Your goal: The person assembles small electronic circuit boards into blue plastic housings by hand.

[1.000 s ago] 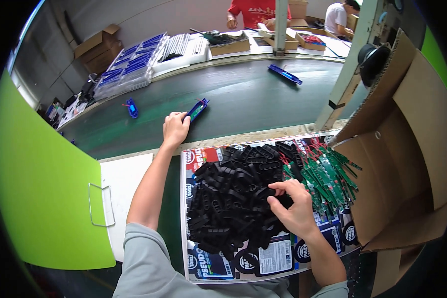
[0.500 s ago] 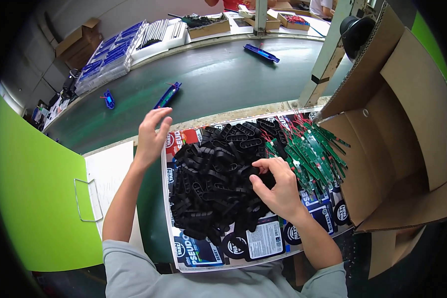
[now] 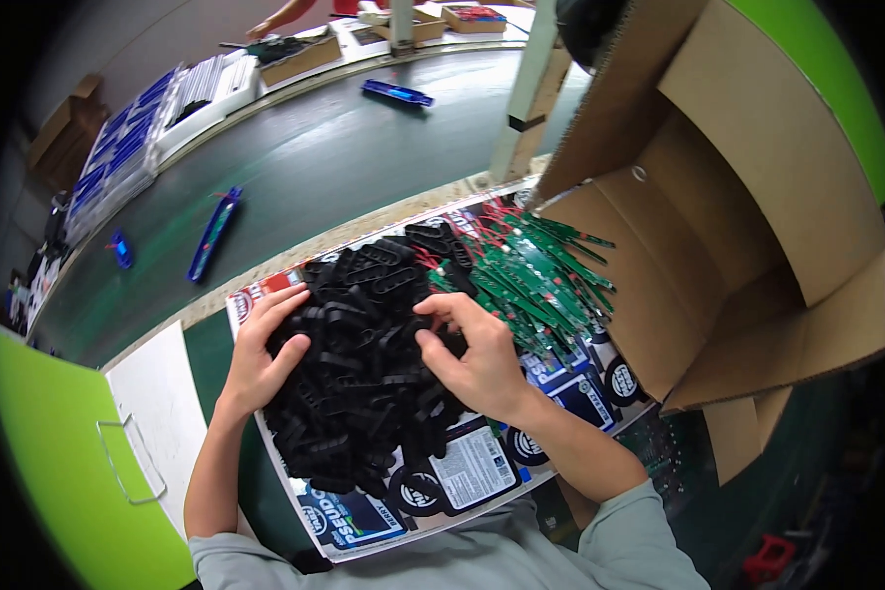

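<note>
A heap of black slotted plastic parts [image 3: 349, 393] covers the printed sheet [image 3: 472, 467] before me. At its left edge my left hand [image 3: 265, 354] is open, thumb and fingers spread against the parts. My right hand [image 3: 482, 362] is over the right side of the heap, thumb and forefinger curled toward each other. The dark heap behind their tips hides what they grip, if anything. Beyond the right hand lies a bundle of narrow green circuit boards [image 3: 531, 280] with red wires [image 3: 492, 236].
An open cardboard box [image 3: 649, 285] stands right of the boards. Across the green conveyor belt [image 3: 305, 167] lie a long blue casing [image 3: 214, 236] and other blue pieces. A metal post [image 3: 526, 98] rises at the belt's near edge. Left is a lime-green panel [image 3: 59, 442].
My left hand has come back from near the belt to the heap's left edge. The right hand stays over the heap with curled fingers. The whole view has shifted and tilted.
</note>
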A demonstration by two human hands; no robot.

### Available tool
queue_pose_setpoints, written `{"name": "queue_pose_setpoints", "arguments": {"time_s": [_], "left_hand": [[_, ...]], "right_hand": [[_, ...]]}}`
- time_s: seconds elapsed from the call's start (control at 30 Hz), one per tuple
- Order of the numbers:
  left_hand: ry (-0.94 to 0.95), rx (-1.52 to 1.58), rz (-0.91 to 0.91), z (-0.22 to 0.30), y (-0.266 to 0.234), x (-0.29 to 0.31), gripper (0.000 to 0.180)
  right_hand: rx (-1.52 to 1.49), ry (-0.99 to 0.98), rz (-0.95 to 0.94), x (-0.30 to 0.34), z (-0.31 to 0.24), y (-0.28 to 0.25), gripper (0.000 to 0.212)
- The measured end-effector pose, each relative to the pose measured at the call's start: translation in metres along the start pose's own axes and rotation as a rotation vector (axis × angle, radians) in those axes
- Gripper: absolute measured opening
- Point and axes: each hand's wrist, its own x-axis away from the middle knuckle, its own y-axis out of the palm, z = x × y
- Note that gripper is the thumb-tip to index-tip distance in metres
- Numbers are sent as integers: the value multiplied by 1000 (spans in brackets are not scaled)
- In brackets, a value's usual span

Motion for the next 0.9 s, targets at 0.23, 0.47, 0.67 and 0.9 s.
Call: {"name": "queue_pose_setpoints", "arguments": {"time_s": [0.23, 0.47, 0.67, 0.9], "left_hand": [[-21, 108, 42, -6, 11, -1, 60], [-7, 122, 45, -6, 6, 1, 59], [-35, 131, 43, -4, 5, 6, 57], [-20, 119, 55, -6, 1, 1, 56]], "right_hand": [[72, -86, -30, -1, 12, -3, 22], [47, -121, 12, -1, 4, -3, 20], [31, -78, -33, 3, 0, -1, 22], [23, -64, -31, -4, -2, -1, 24]]}}
